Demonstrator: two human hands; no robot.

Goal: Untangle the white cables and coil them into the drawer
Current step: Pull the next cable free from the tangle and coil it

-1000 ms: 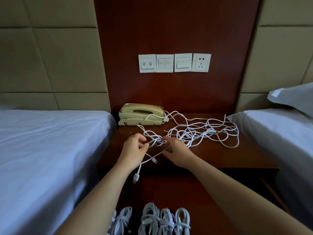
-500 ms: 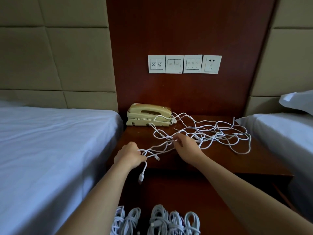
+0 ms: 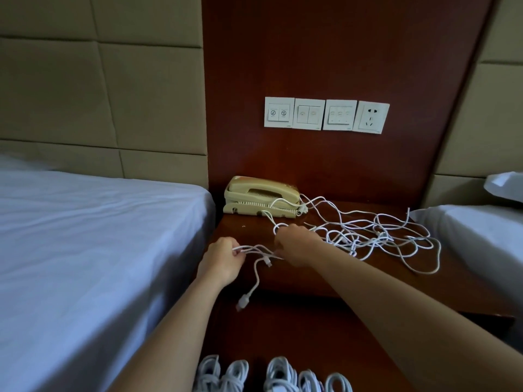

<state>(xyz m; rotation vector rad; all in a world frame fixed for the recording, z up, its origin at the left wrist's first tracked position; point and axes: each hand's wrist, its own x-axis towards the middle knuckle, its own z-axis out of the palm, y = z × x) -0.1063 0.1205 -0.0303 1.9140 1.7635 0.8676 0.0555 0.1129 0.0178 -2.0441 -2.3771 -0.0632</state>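
Head view, left hand [image 3: 223, 263] gripping white cables [image 3: 379, 235], right hand [image 3: 297, 246] pinching them

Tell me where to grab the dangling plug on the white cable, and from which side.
Pinch the plug by its stiff housing, coming from the near side. It hangs free below the left hand, off the nightstand's front edge, so nothing blocks it there; the limp cord above would likely slip.

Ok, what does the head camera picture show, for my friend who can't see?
A person's left hand and right hand hold strands from a tangle of white cables on a wooden nightstand, one plug dangling below the left hand. A beige telephone sits behind the tangle, and coiled cables lie near the bottom edge.
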